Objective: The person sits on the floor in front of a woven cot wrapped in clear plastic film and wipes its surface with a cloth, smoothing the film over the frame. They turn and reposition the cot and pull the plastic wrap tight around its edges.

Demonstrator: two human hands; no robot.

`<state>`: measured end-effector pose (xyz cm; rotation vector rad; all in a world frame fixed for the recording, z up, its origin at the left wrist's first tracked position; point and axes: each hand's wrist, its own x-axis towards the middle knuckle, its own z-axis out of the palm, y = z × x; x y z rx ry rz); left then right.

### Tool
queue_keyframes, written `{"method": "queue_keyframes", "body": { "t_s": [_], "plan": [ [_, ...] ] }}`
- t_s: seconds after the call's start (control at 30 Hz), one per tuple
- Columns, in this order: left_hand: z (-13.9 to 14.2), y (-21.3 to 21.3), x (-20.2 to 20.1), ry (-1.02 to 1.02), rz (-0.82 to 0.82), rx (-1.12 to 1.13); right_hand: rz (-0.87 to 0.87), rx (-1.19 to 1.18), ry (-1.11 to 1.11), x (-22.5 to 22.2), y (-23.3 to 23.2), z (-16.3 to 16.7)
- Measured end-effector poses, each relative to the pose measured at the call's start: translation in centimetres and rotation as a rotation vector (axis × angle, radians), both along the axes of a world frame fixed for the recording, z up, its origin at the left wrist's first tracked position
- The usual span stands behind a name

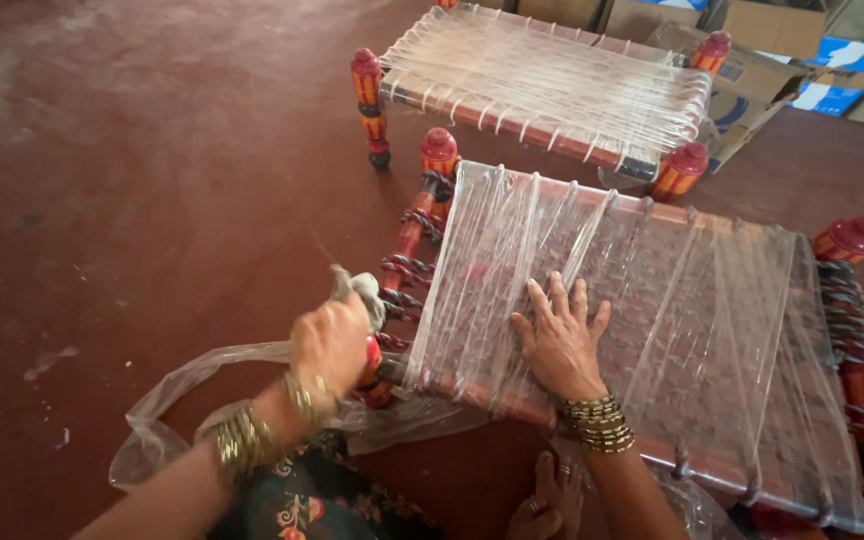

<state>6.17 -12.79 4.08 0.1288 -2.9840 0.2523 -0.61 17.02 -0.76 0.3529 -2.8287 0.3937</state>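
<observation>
Right hand (560,335) lies open and flat, steadying a plastic-wrapped woven stool (642,330) on the red floor (152,180), while the left hand (330,340), at nine o'clock, is clenched around bunched plastic wrap (357,285) at its corner.

Near stool (652,330): woven seat under clear, glossy plastic wrap (712,300), creased and streaked with glare. On its left side, painted wooden legs (439,152), shiny red-orange, and rails bound in matt twisted cord (407,268). At its near-left corner, crumpled grey cloth (357,285) in left hand (330,345); thin translucent plastic bag (167,400) below. Metal bangles (597,422), gold. Floor (132,150) matt red, scuffed.
</observation>
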Motion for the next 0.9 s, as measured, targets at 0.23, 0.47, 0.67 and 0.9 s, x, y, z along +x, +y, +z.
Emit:
{"method": "queue_keyframes", "body": {
  "t_s": [0.23,0.47,0.67,0.9],
  "plan": [
    [-0.1,2.7,6.4,0.299,-0.048,-0.554,0.003,-0.025,0.011,0.2,0.0,-0.1],
    [0.3,0.5,0.1,-0.026,0.015,0.503,0.006,-0.046,0.032,0.0,0.1,-0.4],
    [-1.1,2.0,-0.4,0.322,-0.408,-0.345,0.012,-0.037,0.009,-0.3,0.1,-0.4],
    [-2.1,1.0,5.7,0.334,-0.602,-0.581,0.025,-0.06,0.021,-0.2,0.0,-0.7]
  ]
}}
